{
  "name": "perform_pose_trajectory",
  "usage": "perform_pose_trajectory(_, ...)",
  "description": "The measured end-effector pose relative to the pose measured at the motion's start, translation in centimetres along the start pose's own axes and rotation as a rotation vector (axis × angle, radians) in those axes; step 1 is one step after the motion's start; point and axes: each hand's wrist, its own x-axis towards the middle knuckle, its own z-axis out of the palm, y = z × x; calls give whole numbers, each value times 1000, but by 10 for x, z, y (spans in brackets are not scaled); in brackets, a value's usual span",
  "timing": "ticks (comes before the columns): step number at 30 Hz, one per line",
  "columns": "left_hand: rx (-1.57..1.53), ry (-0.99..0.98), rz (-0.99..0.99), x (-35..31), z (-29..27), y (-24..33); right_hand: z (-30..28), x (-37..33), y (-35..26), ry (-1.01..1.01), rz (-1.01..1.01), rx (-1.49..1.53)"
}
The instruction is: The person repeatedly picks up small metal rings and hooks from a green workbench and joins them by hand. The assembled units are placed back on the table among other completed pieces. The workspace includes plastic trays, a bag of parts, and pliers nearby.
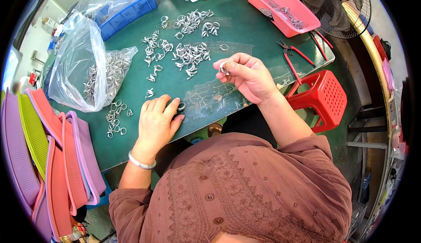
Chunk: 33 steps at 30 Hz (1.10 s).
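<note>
- Brown embroidered shirt (210, 179), before the green table (245, 30).
- Right hand (253, 77), raised over the green table: thumb and fingertips pinch a silvery ring (224, 69).
- Left hand (156, 122), on the green table: fingers bent beside a second ring (181, 106); cannot tell whether they grasp it.
- Ring piles (191, 54), around the green table's middle.

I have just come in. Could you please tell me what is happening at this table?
Small silver-coloured rings are being handled at a green table. The person's right hand pinches what looks like a ring between thumb and fingers. The left hand rests on the table, with another ring by its index finger. Loose piles lie ahead, and many more rings fill part of a clear bag at left.
</note>
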Motion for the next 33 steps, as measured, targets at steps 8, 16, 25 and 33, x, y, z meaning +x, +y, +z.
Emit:
perform_pose_trajectory(8,5,-5,-5,-2,-2,0,6,-1,0,25,1,-5)
perform_pose_trajectory(16,16,1,2,-3,-2,1,8,-2,3,48,-12,36)
perform_pose_trajectory(25,19,4,10,-4,-2,2,14,-2,5,78,-10,53)
perform_pose_trajectory(33,23,11,22,-2,-2,1,4,2,-2,119,-102,-105)
